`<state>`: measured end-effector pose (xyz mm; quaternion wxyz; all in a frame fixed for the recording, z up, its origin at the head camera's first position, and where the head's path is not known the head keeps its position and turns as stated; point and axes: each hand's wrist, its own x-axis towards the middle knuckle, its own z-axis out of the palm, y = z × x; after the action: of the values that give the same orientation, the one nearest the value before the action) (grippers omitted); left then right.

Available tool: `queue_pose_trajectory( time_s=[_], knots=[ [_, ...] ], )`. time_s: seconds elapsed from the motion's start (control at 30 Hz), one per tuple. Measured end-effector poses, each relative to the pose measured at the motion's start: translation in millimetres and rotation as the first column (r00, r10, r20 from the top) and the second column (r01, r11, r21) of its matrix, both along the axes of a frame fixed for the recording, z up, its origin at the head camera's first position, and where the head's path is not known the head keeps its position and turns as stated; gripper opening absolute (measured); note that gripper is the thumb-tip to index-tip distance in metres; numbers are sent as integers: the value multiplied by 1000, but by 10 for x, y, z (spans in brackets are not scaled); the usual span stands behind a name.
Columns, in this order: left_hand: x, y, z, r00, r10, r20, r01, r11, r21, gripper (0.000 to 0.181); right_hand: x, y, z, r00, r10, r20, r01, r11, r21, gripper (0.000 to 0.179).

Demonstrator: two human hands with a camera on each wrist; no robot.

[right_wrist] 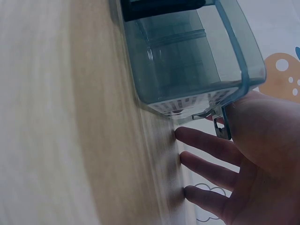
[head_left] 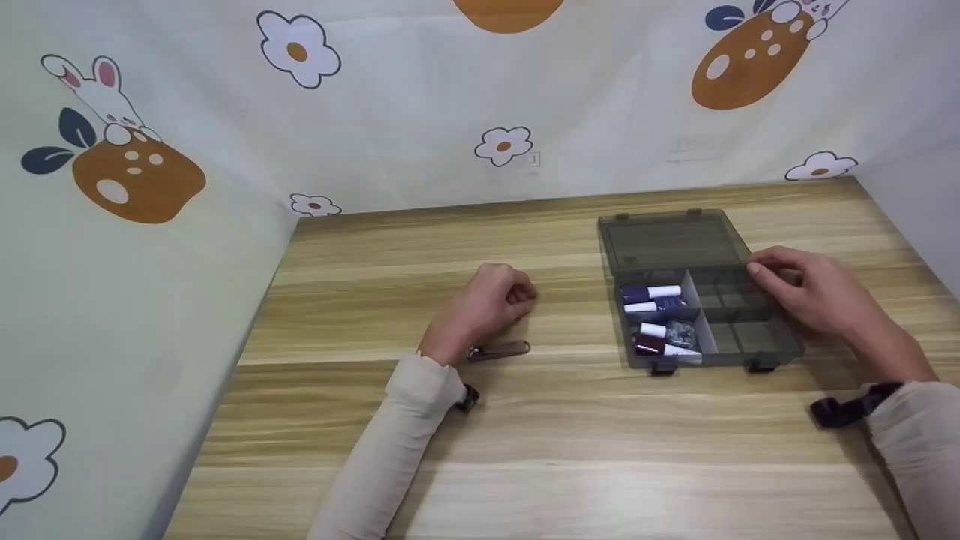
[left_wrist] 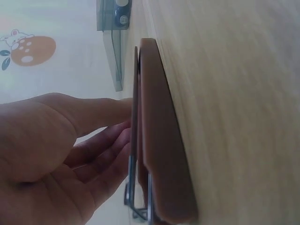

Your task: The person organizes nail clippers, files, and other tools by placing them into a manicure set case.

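Note:
A nail clipper (head_left: 499, 350) lies on the wooden table beside my left wrist; its brown body (left_wrist: 161, 131) and metal lever fill the middle of the left wrist view. My left hand (head_left: 487, 304) is low over the table beyond it, fingers loosely curled, with nothing visible in them. A smoky clear plastic box (head_left: 750, 336) stands with its lid (head_left: 667, 241) laid back. Nail polish bottles, including a dark blue one (head_left: 635, 294) and a dark red one (head_left: 649, 344), lie in its left compartments. My right hand (head_left: 821, 292) touches the box's right side, several fingers extended with fingertips at the tabletop.
White dividers (head_left: 703, 334) part the box's left side from its right compartments, where no bottles show. Two dark latches (head_left: 662, 369) stick out at the box's front. A patterned cloth (head_left: 405, 112) hangs behind the table (head_left: 570, 450) and along its sides.

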<state>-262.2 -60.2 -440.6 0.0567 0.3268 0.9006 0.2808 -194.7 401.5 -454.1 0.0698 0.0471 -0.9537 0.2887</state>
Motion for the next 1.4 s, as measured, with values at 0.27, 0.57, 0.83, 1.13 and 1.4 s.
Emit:
queue_pose_trajectory(
  time_s=[0.27,0.57,0.83,1.13,1.4],
  knots=[
    [-5,23,-15,1000,-7,19,7,1000,6,10,24,11,-15,1000,1,8,-1,1000,-20,41],
    [8,90,-40,999,-42,-18,43,999,9,7,24,-10,-31,1000,-2,11,2,1000,-20,40],
    [117,298,9,994,-84,-67,85,996,15,12,21,-20,-35,1000,-2,17,3,1000,-17,40],
    [249,568,112,988,-112,-110,109,994,-31,22,-3,-24,-28,1000,7,5,-7,1000,-13,37],
    [292,755,183,980,-160,-117,171,981,87,15,-8,-14,11,1000,14,26,-14,1000,-4,38]
  ],
)
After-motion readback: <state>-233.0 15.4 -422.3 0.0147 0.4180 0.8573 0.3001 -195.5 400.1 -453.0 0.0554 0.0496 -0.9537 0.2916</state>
